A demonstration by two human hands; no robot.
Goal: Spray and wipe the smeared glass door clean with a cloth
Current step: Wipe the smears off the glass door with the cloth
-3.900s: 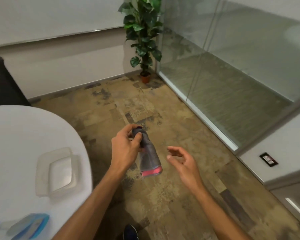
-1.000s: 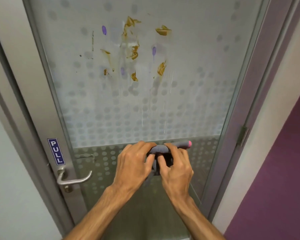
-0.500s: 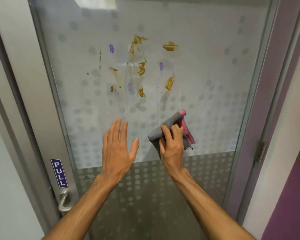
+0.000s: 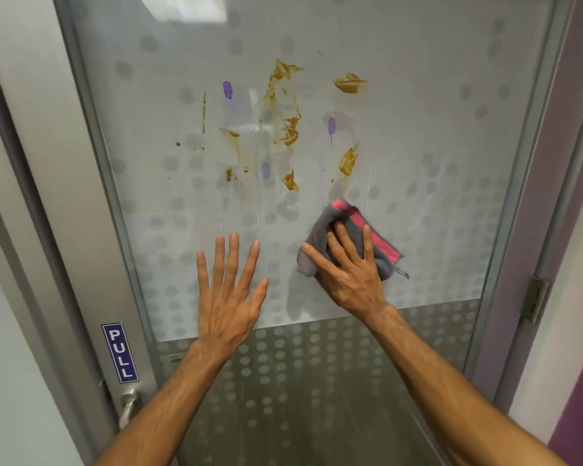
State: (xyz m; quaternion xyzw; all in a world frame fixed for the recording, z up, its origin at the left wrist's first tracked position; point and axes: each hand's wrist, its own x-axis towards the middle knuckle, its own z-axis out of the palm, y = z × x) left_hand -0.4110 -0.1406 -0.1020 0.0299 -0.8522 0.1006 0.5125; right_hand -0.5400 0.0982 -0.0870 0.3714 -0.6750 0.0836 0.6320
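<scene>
Since the mustard-brown and purple smears [image 4: 288,129] sit thick and pasty above the folded grey microfibre cloth with the pink edge [image 4: 350,240], one dry upward pass could just drag them into wider streaks across the frosted, dot-patterned glass door [image 4: 435,146]. The right hand [image 4: 349,270] presses the soft cloth flat, fingers spread over it. The left hand [image 4: 229,290] is empty, wide open, palm toward the slick pane; it might leave fresh prints.
</scene>
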